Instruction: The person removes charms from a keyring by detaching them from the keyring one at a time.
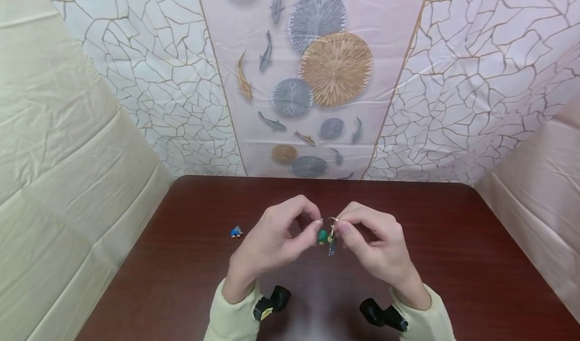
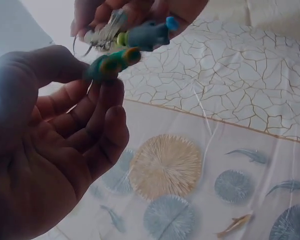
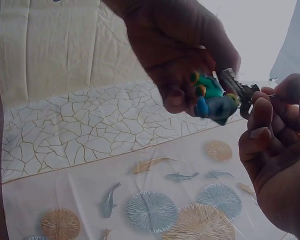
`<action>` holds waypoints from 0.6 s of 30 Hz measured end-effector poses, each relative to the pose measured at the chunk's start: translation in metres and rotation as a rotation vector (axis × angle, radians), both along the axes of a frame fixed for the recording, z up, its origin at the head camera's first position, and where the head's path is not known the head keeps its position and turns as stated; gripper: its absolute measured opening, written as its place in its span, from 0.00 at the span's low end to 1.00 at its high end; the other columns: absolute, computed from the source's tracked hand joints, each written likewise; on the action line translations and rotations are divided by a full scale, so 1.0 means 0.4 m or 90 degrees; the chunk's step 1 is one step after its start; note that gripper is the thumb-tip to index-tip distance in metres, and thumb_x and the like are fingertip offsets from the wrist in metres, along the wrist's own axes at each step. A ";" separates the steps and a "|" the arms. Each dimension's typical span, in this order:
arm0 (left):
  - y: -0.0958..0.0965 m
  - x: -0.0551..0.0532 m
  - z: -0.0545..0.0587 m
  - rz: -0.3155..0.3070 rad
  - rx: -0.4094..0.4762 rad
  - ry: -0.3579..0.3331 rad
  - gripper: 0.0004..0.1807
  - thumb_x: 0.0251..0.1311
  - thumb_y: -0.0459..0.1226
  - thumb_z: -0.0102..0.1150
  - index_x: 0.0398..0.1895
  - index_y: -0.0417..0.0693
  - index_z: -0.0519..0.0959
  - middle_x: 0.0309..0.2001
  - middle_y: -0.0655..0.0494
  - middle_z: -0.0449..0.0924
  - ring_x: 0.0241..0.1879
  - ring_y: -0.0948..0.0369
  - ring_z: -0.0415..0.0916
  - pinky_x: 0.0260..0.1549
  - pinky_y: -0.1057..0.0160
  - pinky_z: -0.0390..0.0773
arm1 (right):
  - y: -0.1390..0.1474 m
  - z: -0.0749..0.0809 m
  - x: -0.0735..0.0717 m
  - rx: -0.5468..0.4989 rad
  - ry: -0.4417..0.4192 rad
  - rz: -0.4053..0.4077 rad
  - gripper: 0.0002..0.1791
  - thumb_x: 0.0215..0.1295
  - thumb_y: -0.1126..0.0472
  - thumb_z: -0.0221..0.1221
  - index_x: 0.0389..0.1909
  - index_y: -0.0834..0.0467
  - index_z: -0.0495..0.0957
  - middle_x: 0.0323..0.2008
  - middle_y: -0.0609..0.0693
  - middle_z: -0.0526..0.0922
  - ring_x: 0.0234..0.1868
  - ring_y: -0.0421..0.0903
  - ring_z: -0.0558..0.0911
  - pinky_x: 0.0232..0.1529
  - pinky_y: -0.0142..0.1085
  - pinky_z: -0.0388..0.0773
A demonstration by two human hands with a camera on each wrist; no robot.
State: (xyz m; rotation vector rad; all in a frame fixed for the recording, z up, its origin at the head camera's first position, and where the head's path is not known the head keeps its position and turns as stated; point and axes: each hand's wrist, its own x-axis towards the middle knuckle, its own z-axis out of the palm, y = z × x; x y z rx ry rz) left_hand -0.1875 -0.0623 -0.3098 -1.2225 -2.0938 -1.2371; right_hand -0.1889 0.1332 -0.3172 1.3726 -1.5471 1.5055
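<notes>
In the head view my left hand (image 1: 281, 232) and right hand (image 1: 380, 240) meet over the table. With thumb and forefinger, the left pinches the top of a small green charm (image 1: 322, 237), which has yellow-orange rounded ends in the left wrist view. A thin metal key ring (image 1: 333, 218) is pinched between the fingertips of the right. Beside the green charm hangs a grey-blue figure charm (image 2: 147, 37) with a bright blue tip. A silvery metal charm (image 3: 235, 82) dangles close to the right fingertips. The fingers hide part of the ring.
A small blue figure (image 1: 236, 231) lies on the dark red-brown table (image 1: 158, 280), left of the left hand. Black wrist cameras sit at both sleeves. Behind the table hangs a patterned cloth (image 1: 335, 69), with plain beige cloth (image 1: 68, 154) at the sides.
</notes>
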 end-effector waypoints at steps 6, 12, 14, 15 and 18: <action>-0.015 -0.009 -0.008 0.002 -0.002 -0.052 0.06 0.61 0.29 0.60 0.35 0.49 0.76 0.29 0.59 0.78 0.27 0.70 0.73 0.28 0.71 0.78 | 0.010 0.001 0.002 -0.003 -0.008 -0.004 0.05 0.64 0.75 0.56 0.29 0.68 0.77 0.25 0.54 0.78 0.25 0.39 0.75 0.25 0.26 0.73; -0.046 -0.019 -0.026 0.042 -0.029 -0.102 0.05 0.62 0.31 0.60 0.35 0.50 0.76 0.29 0.63 0.77 0.27 0.71 0.74 0.26 0.70 0.77 | 0.029 -0.003 0.004 0.000 -0.020 -0.007 0.05 0.63 0.77 0.56 0.29 0.69 0.77 0.25 0.53 0.78 0.25 0.37 0.75 0.23 0.26 0.73; -0.066 -0.021 -0.033 0.068 -0.041 -0.114 0.05 0.62 0.31 0.60 0.35 0.51 0.76 0.28 0.64 0.77 0.26 0.70 0.73 0.24 0.69 0.75 | 0.037 -0.004 0.004 0.007 -0.022 -0.006 0.05 0.63 0.77 0.56 0.29 0.69 0.77 0.26 0.52 0.78 0.25 0.36 0.75 0.23 0.25 0.73; -0.077 -0.022 -0.036 0.081 -0.048 -0.118 0.05 0.62 0.31 0.60 0.35 0.51 0.76 0.28 0.64 0.77 0.26 0.70 0.73 0.23 0.69 0.75 | 0.041 -0.004 0.004 0.011 -0.023 -0.005 0.05 0.63 0.78 0.56 0.29 0.69 0.77 0.26 0.52 0.78 0.25 0.36 0.75 0.23 0.25 0.72; -0.108 -0.027 -0.047 0.115 -0.067 -0.125 0.03 0.63 0.33 0.59 0.34 0.50 0.76 0.28 0.65 0.76 0.26 0.69 0.72 0.23 0.68 0.74 | 0.052 -0.006 0.004 0.025 -0.028 -0.008 0.06 0.61 0.79 0.56 0.30 0.68 0.77 0.25 0.52 0.77 0.26 0.36 0.74 0.23 0.25 0.72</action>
